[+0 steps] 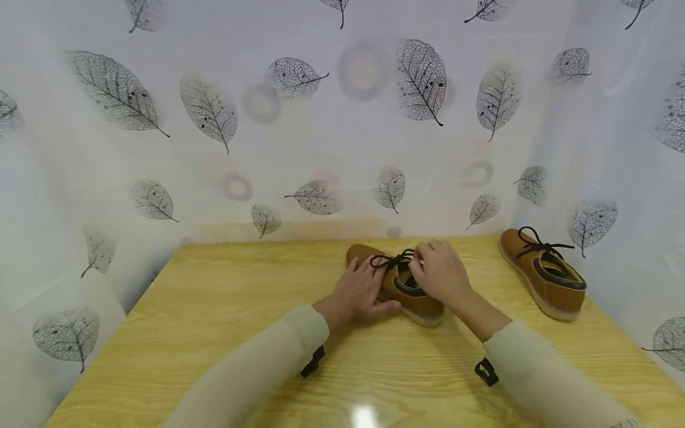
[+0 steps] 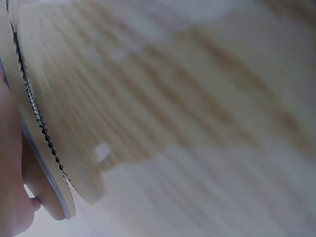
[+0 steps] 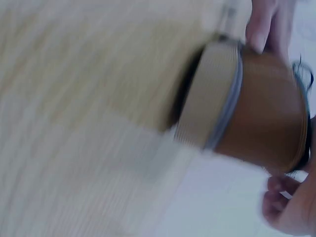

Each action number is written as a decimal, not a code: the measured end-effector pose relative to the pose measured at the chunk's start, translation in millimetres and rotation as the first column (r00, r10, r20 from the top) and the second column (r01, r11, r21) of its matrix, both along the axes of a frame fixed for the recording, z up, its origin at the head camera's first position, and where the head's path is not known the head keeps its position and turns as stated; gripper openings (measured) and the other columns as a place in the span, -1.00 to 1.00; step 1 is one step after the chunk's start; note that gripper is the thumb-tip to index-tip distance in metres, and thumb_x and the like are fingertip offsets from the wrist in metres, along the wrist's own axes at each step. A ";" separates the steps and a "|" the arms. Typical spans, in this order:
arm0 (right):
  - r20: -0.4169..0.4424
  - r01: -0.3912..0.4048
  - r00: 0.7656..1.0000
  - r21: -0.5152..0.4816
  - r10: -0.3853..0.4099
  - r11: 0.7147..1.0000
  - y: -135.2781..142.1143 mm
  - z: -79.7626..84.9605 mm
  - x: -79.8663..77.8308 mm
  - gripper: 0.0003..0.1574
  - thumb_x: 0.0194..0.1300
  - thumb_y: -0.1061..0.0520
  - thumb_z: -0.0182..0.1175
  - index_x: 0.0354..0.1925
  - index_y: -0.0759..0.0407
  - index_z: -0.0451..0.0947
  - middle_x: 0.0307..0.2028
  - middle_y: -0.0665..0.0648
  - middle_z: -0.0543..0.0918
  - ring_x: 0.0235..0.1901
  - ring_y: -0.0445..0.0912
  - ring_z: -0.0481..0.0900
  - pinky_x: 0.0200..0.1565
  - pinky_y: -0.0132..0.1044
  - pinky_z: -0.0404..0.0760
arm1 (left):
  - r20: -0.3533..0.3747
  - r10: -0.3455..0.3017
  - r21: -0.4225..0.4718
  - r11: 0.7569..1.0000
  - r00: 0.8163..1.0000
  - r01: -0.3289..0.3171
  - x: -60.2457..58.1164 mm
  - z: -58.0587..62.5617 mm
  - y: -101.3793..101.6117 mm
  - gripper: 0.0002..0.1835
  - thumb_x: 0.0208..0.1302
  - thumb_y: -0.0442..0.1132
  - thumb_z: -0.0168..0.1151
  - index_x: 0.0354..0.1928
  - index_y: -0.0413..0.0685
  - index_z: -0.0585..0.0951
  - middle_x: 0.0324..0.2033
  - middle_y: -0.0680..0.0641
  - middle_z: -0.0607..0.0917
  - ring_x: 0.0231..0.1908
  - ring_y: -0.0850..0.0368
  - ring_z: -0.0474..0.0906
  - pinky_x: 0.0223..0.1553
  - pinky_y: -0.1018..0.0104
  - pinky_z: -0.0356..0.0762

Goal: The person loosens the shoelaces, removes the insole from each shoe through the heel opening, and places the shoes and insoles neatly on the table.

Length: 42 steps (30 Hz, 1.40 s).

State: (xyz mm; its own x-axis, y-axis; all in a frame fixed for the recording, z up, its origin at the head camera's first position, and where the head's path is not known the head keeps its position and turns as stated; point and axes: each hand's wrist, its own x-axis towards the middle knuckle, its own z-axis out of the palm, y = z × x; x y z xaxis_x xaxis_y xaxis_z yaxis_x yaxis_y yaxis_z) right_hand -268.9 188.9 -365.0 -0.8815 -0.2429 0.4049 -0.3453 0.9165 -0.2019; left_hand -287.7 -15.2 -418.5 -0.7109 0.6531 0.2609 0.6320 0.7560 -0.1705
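A brown lace-up shoe [image 1: 423, 304] sits on the table, toe pointing away to the left, its black shoelace [image 1: 396, 260] tied in a bow. Across its near left side lies my left hand [image 1: 361, 291], fingers fairly straight and reaching to the bow, thumb stretched back along the side towards the heel. My right hand [image 1: 441, 270] is over the opening from the right, fingertips curled and pinching the lace at the bow's right side. In the right wrist view the shoe's heel [image 3: 261, 108] shows between both hands; the left wrist view catches the sole edge [image 2: 37, 123].
The matching brown shoe [image 1: 556, 288], also with a tied black bow, stands at the table's right edge. A white curtain [image 1: 332, 137] printed with dark leaves hangs behind and at both sides of the wood-grain table [image 1: 241, 309].
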 end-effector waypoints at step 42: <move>0.698 -0.045 0.706 -0.128 0.123 0.991 -29.7 0.5 1.2 -0.27 0.48 -0.29 -0.19 -0.61 0.11 0.51 -0.82 0.01 0.41 -0.84 -0.16 0.29 -0.70 -0.36 0.27 | 0.493 -0.125 0.459 0.878 0.861 -0.136 -5.3 13.7 -11.0 -0.33 0.31 -0.11 -0.12 0.46 -0.18 0.30 0.41 -0.16 0.40 0.44 -0.09 0.26 0.43 0.01 0.21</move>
